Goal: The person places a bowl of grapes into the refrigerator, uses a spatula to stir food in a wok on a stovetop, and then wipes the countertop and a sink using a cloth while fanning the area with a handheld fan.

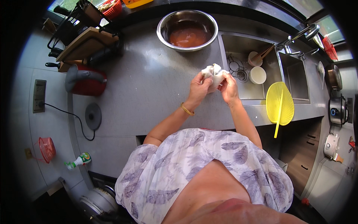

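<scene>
A crumpled white cloth (214, 79) is pinched between my two hands, above the steel countertop near the sink's left edge. My left hand (199, 88) has its thumb and fingers on the left side of the cloth. On the opposite side, my right hand (229, 87) grips it with bent fingers. Whether anything is wrapped inside the cloth cannot be seen. Beyond both hands stands a stainless steel bowl (188, 48), with reddish-brown liquid (190, 35) in it.
The sink (246, 93) holds white bowls (257, 75), chopsticks (264, 52) and a wire rack (234, 65). A yellow hand fan (279, 103) overhangs the front edge at right. At left are a red electric kettle (89, 81), its base (93, 116) and a cutting board (86, 43) in a rack.
</scene>
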Tool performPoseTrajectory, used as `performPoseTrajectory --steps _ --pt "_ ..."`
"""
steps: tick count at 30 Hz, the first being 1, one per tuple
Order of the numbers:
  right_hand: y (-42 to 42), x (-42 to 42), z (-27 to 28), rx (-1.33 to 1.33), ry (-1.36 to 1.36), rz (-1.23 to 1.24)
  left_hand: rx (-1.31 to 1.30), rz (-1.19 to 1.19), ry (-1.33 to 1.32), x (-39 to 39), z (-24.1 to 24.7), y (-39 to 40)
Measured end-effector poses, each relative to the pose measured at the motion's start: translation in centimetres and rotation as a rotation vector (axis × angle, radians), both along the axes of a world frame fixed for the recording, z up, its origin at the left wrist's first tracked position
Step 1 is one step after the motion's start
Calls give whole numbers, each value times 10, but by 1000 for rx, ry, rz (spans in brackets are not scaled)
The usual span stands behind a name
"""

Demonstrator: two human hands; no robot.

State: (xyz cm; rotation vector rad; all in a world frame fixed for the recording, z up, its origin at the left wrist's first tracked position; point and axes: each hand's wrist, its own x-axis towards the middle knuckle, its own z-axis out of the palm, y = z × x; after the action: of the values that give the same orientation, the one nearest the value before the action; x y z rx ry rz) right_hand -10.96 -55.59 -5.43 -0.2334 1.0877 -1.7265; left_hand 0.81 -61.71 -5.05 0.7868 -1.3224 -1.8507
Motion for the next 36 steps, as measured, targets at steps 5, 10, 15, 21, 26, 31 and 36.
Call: performPoseTrajectory --steps 5,10,15,21,26,31,36 --pt "34 33 8 -115 -77 218 -337 -79 -164 9 -29 20" --pt "79 32 -1 -171 -4 295 -440 70 -292 25 -40 68" --pt "166 2 1 -115 29 139 -38 -127 -175 6 -8 165" --pt "313 -31 0 56 343 54 -34 -288 -149 -38 -35 286" --pt "395 -51 -2 286 454 -111 7 -171 -573 -46 -26 328" --pt "432 -58 -19 413 482 -101 -62 -95 -386 -15 -44 316" --pt "466 -61 -54 564 539 -101 -231 354 -411 50 -17 220"
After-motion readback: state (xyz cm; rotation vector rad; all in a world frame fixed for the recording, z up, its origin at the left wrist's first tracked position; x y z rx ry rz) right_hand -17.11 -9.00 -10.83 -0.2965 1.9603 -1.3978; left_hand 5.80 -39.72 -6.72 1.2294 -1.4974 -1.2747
